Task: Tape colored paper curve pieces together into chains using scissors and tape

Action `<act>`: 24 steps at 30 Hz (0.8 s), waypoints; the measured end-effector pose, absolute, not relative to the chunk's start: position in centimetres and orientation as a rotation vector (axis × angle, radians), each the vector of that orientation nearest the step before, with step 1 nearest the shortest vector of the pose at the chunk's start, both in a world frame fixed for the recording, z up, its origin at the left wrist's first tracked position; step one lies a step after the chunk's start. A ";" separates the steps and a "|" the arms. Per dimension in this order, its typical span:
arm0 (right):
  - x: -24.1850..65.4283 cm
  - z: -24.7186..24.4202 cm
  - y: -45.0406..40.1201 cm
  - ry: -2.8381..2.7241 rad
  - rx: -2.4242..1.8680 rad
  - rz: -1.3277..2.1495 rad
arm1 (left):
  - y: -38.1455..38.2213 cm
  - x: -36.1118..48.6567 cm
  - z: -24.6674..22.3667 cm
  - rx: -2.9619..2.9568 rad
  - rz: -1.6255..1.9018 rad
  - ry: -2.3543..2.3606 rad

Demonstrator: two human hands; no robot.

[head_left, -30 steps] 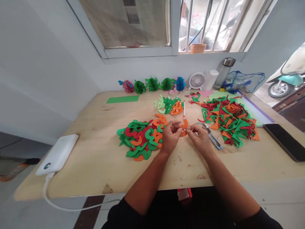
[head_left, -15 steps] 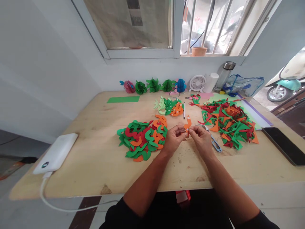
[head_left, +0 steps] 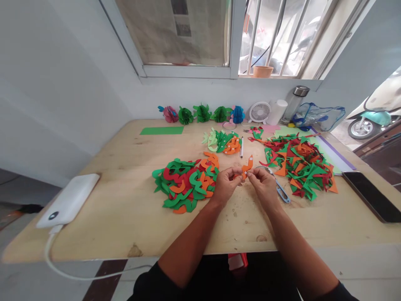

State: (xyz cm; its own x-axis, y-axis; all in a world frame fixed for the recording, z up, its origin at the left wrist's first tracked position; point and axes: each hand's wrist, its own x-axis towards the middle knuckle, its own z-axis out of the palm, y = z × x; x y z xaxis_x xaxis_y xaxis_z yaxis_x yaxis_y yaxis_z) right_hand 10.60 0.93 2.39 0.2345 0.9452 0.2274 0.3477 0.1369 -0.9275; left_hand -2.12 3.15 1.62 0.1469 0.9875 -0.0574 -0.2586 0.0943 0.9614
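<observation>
Orange paper cutout (head_left: pixel 247 169) pinched between my left grip (head_left: pixel 224 186) and right grip (head_left: pixel 265 187), both closed on it; loose paper pieces (head_left: pixel 297 167) heaped on surface (head_left: pixel 125 217); paper ornaments (head_left: pixel 202 113) finished by wall.

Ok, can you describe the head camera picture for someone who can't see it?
The left hand and right hand hold an orange paper piece above a wooden table. Piles of green, red and orange paper lie on both sides, with scissors by the right hand.
</observation>
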 end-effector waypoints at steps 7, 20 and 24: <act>10.4 2.6 0.9 -1.368 -1.432 0.613 | 3.2 -2.2 1.5 1.021 1.154 0.944; 10.3 2.6 0.9 -1.420 -1.436 0.567 | 3.2 -2.2 2.1 0.968 1.154 0.961; 10.4 2.6 0.9 -1.433 -1.427 0.540 | 3.3 -2.3 2.0 0.972 1.138 0.947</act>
